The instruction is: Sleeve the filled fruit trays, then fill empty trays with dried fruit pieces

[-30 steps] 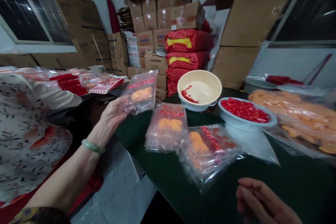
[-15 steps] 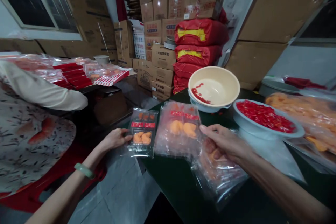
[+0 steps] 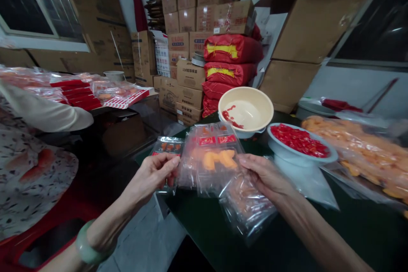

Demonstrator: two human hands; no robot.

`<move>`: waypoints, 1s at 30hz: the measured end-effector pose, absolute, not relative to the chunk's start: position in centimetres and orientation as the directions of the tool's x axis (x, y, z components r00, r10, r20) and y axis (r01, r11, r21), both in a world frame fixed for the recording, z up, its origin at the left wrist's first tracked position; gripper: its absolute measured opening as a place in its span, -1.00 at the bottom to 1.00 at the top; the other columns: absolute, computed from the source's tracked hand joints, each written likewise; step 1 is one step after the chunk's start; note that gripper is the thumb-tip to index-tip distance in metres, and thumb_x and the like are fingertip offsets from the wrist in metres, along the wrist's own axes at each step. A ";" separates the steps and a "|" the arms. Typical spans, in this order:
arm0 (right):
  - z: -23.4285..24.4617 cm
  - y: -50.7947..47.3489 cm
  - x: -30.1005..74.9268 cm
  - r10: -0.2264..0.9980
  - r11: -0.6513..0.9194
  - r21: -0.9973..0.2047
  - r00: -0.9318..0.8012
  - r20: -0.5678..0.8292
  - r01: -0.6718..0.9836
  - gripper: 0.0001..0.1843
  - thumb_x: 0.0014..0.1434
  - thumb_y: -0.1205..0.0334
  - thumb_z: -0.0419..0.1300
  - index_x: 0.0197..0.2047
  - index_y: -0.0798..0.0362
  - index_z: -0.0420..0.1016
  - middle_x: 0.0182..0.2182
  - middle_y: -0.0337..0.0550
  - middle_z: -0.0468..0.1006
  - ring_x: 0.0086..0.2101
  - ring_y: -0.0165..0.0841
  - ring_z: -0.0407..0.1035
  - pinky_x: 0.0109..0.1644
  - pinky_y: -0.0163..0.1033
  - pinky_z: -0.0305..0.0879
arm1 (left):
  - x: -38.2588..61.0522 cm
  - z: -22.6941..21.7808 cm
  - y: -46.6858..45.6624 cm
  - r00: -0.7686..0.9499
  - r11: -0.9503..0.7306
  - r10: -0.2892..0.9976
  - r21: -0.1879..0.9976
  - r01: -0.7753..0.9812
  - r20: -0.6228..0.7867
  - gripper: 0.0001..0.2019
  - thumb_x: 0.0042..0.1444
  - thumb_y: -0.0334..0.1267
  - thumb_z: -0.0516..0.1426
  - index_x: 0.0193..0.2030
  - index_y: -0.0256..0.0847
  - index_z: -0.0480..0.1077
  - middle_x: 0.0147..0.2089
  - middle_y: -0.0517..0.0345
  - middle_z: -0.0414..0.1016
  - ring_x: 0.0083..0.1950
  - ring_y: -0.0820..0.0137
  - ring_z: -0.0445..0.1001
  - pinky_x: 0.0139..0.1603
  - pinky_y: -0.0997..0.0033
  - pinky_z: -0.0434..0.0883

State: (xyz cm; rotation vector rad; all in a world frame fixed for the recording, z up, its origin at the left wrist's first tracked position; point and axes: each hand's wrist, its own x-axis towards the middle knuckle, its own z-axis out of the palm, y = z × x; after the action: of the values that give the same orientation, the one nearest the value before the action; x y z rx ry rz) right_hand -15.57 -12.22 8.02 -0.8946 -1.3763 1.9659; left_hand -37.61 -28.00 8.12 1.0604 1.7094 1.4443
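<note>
Pinched between thumb and fingers of the left hand (image 3: 152, 177), a small clear plastic packet (image 3: 166, 147) of orange pieces; gathered under the curled fingers of the right hand (image 3: 263, 176), a larger clear plastic bag (image 3: 246, 209); between both hands, a red-labelled clear plastic bag of orange pieces (image 3: 214, 158), over a dark green table (image 3: 360, 229).

Left hand (image 3: 151, 178): 1 seen
Right hand (image 3: 264, 176): 1 seen
Small filled bags (image 3: 219, 161): 3 counted
Bowls (image 3: 245, 93): 2 counted
Red sacks (image 3: 229, 49): 4 counted
Windows (image 3: 32, 4): 2 counted
</note>
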 end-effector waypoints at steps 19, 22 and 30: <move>0.6 -26.2 8.2 0.942 0.010 -0.546 0.175 0.286 0.838 -0.67 0.09 0.02 0.13 -0.18 0.09 0.37 -0.31 -0.03 0.48 -0.29 -0.22 0.38 -0.35 -0.25 0.20 | -6.9 -0.7 -23.2 0.163 0.285 0.959 0.778 -0.561 -0.233 -0.64 -0.19 -0.28 0.33 -0.23 -0.28 0.38 -0.34 0.08 0.54 -0.40 0.40 0.50 -0.35 0.44 0.44; 0.2 -26.1 7.4 0.990 -0.071 -0.426 0.116 0.081 0.902 -0.79 0.14 0.08 0.10 -0.30 0.06 0.35 -0.40 -0.12 0.51 -0.38 -0.29 0.40 -0.43 -0.30 0.07 | -5.4 -2.0 -23.3 0.195 0.264 0.962 0.817 -0.513 -0.189 -0.68 -0.14 -0.30 0.30 -0.21 -0.27 0.37 -0.32 0.09 0.54 -0.36 0.42 0.50 -0.30 0.46 0.42; -0.6 -25.4 9.2 0.985 -0.170 -0.228 0.171 -0.019 0.959 -0.79 0.21 0.27 -0.04 -0.34 0.07 0.39 -0.41 -0.06 0.56 -0.40 -0.25 0.43 -0.46 -0.27 -0.11 | -5.0 -3.2 -22.0 0.176 0.291 0.953 0.911 -0.293 -0.248 -0.69 -0.18 -0.31 0.28 -0.27 -0.29 0.33 -0.34 0.05 0.50 -0.36 0.35 0.48 -0.30 0.37 0.41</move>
State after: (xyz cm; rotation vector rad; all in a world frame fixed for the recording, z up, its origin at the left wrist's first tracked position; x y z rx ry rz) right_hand 9.16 -25.45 -0.57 -2.2731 -1.9090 0.2429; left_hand -4.96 -22.05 -3.16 0.8389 0.9979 1.0471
